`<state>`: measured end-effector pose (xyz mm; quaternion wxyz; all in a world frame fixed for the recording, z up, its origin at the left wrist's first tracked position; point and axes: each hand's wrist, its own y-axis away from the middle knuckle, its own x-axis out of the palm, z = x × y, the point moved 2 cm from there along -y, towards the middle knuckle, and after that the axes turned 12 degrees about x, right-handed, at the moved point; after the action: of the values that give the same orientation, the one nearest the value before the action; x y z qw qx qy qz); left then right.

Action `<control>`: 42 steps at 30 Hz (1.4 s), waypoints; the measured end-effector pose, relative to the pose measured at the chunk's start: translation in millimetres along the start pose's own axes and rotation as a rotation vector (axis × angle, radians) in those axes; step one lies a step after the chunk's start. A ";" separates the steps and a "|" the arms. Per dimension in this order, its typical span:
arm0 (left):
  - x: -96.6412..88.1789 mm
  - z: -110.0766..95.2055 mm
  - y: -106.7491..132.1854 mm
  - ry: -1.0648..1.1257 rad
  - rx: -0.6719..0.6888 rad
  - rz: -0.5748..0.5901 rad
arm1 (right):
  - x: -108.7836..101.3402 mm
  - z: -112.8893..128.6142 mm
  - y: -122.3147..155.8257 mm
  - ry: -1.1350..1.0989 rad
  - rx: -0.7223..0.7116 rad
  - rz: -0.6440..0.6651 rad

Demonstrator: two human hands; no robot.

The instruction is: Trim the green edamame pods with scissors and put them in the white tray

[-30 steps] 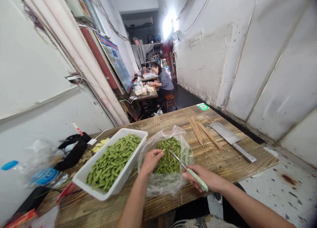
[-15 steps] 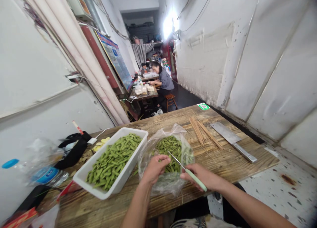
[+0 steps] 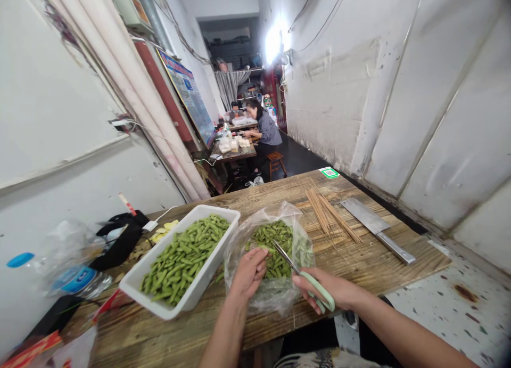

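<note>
Pointing toward a green pod apparently pinched in the left hand, scissors gripped by the right hand (lower centre) could, if misaimed, cut the left.

Single head-worn camera. Viewpoint: above the near edge of the table, at the wearer's side. Axis: forward and down, along the narrow room. Near field: left hand, right hand and bag, below frame centre. Far field: stool, well beyond the table. Lateral coverage: left wall to right wall.
</note>
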<state>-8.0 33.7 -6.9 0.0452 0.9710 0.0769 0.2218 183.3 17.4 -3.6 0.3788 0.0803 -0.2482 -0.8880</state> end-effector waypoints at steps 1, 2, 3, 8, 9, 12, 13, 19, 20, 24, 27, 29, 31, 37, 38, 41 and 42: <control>0.9 0.8 0.2 0.010 0.014 -0.007 | 0.2 -0.6 -0.5 -0.002 0.003 -0.007; 1.9 1.9 0.6 0.016 0.021 -0.008 | 0.3 -0.8 -0.9 -0.003 0.001 -0.014; 3.1 3.0 1.2 0.017 0.022 -0.007 | 0.4 -0.5 -1.1 -0.001 -0.002 -0.018; 10.6 5.6 7.7 -0.006 0.027 -0.017 | 2.1 5.1 0.6 0.027 -0.003 -0.028; 12.2 5.3 9.1 -0.010 0.025 -0.022 | 2.6 6.3 1.1 0.023 0.004 -0.034; 15.3 4.3 11.8 -0.019 0.018 -0.036 | 3.7 8.3 1.7 0.009 0.019 -0.045; 15.7 4.6 12.1 -0.021 0.017 -0.040 | 3.8 8.5 1.8 0.001 0.020 -0.045; 15.4 13.6 13.1 -0.004 0.008 -0.045 | 1.0 4.9 -0.1 -0.025 0.050 -0.058; 15.4 13.3 13.9 -0.006 0.009 -0.046 | 0.3 3.2 -0.9 -0.024 0.055 -0.063; 5.9 -14.4 14.5 -0.062 0.164 -0.135 | -3.1 -5.5 -4.7 -0.016 0.029 -0.060; -21.0 -68.5 8.1 -0.285 0.444 -0.323 | -6.7 -10.6 -5.4 -0.020 0.025 -0.061; -47.4 -113.2 -0.3 -0.643 0.656 -0.544 | -8.7 -10.9 -3.6 -0.025 0.013 -0.066; -73.5 -152.5 -12.9 -1.141 0.748 -0.770 | -9.8 -9.0 -0.7 -0.025 -0.005 -0.074; -98.8 -165.6 -45.4 -1.767 0.491 -0.412 | -10.6 -6.3 3.4 -0.042 0.012 -0.079; -89.9 -154.1 -42.1 -1.778 0.581 -0.371 | -10.9 -6.9 3.0 -0.049 0.017 -0.081; -50.1 -101.7 -27.6 -1.621 0.752 -0.138 | -11.9 -7.6 1.7 -0.060 0.014 -0.094; -36.1 -79.4 -25.0 -1.532 0.673 0.025 | -12.1 -7.2 1.7 -0.066 0.013 -0.099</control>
<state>-78.2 56.4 46.0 -0.2096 0.8156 0.0763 -0.5340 195.3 22.3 -9.6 0.3255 0.0658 -0.2619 -0.9062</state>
